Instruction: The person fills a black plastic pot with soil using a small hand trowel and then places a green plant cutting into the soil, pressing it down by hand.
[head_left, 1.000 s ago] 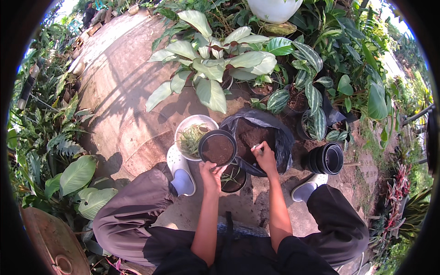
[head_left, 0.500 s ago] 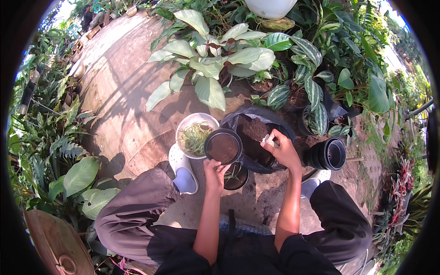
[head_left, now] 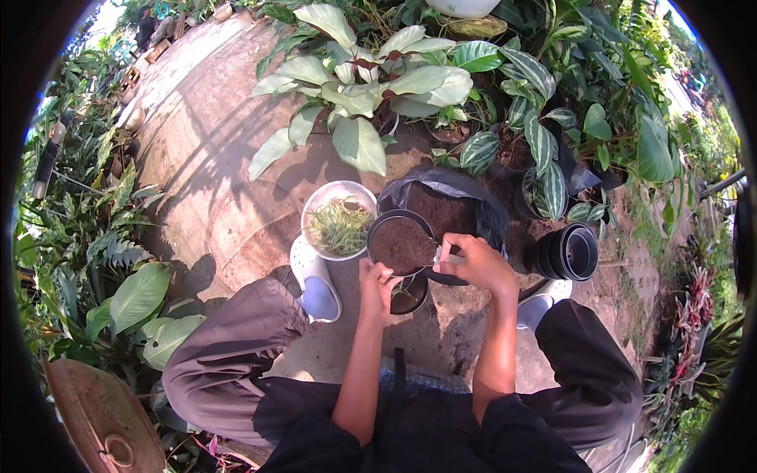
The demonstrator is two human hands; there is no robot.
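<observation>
Pot [head_left: 400,212]: mid-frame; well filled with soil [head_left: 400,243], it seems; no plant in it | left hand [head_left: 377,285]: thumb and fingers curled on its lower-left edge | right hand [head_left: 479,264]: fingertips pinched on a small pale thing [head_left: 438,255], kind unclear, by its right rim | bag [head_left: 494,214], just above, holds more soil; stack [head_left: 564,254] at right, no soil visible

Bowl [head_left: 317,195]: beside your left shoe [head_left: 306,264], leaf strips [head_left: 341,225] inside
Held pot [head_left: 400,212]: right of the bowl, in your left hand [head_left: 377,285], soil [head_left: 398,243] inside
Bag [head_left: 490,217]: beyond your right hand [head_left: 482,265]
Stacked pots [head_left: 554,256]: right of the bag, beyond your right shoe [head_left: 542,299]
Other pot [head_left: 412,310]: between your 2 shoes
Plants [head_left: 359,134]: beyond the bag
</observation>
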